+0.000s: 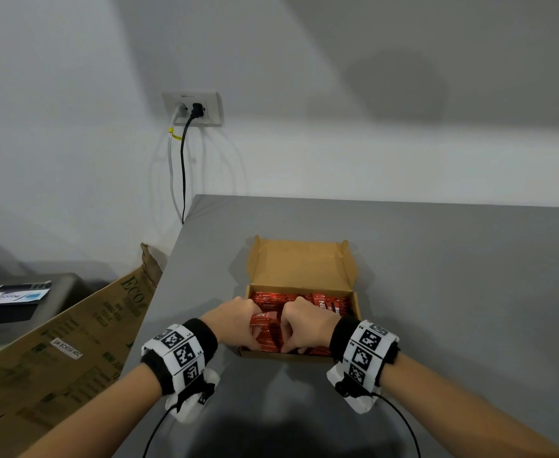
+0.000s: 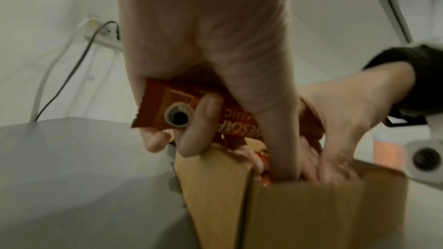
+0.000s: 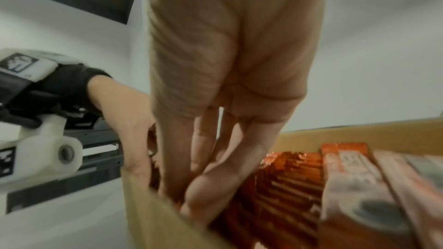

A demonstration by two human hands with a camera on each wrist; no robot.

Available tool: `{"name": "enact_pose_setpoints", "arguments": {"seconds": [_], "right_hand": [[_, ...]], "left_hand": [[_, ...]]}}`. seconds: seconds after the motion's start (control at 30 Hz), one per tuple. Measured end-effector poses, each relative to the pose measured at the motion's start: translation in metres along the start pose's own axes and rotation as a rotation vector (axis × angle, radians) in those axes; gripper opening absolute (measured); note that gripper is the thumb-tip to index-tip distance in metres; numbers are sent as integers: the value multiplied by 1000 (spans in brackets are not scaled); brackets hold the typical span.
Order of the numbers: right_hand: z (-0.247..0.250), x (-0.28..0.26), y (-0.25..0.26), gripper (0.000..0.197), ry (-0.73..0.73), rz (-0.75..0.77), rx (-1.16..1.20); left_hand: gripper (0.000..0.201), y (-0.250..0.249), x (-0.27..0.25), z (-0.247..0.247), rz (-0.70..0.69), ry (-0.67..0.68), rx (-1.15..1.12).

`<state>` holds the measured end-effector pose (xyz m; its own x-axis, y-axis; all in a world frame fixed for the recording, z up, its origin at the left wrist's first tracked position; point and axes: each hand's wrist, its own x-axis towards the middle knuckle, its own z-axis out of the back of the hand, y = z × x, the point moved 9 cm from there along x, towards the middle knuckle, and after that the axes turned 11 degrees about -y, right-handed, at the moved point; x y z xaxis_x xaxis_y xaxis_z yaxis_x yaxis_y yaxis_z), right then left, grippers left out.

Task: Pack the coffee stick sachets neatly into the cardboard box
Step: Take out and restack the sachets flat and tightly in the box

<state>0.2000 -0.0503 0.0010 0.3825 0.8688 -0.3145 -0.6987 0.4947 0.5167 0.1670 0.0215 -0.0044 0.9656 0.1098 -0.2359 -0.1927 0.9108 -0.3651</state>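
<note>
A shallow cardboard box (image 1: 304,269) sits on the grey tabletop (image 1: 453,259) near the person, its lid folded back toward the far wall. Red coffee stick sachets (image 1: 324,304) fill the tray, lying packed side by side.

Both hands are inside the near-left part of the box. The left hand (image 1: 235,320) grips a small bundle of sachets (image 2: 182,109): in the left wrist view its fingers (image 2: 201,126) curl round the red wrappers just above the box's near-left corner, with the thumb reaching down into the box. The right hand (image 1: 307,323) is just beside it, touching it. Seen from the right wrist view, its fingers (image 3: 210,183) point downward, fairly straight and close together, pushed in among the sachets by the near wall of the box. Whether they pinch a sachet cannot be told, since the tips are hidden and blurred.

Left of the tabletop a large printed carton (image 1: 73,352) leans against its edge. On the far wall a socket plate (image 1: 193,108) holds two plugs, with a black and a white cable (image 1: 183,173) hanging down behind the tabletop.
</note>
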Motion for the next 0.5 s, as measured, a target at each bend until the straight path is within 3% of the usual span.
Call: {"name": "enact_pose_setpoints", "arguments": {"seconds": [0.07, 0.2, 0.3, 0.4, 0.5], "right_hand": [[11, -1, -7, 21, -34, -41, 68], [55, -3, -5, 44, -376, 67, 188], [72, -11, 13, 17, -527, 247, 229], [74, -13, 13, 15, -502, 262, 184], [71, -8, -5, 18, -405, 172, 160]], "left_hand": [[17, -2, 0, 9, 2, 2, -140], [28, -4, 6, 31, 34, -110, -367], [28, -14, 5, 26, 63, -26, -591], [23, -22, 1, 22, 79, 57, -851], [15, -17, 1, 27, 56, 31, -802]]}}
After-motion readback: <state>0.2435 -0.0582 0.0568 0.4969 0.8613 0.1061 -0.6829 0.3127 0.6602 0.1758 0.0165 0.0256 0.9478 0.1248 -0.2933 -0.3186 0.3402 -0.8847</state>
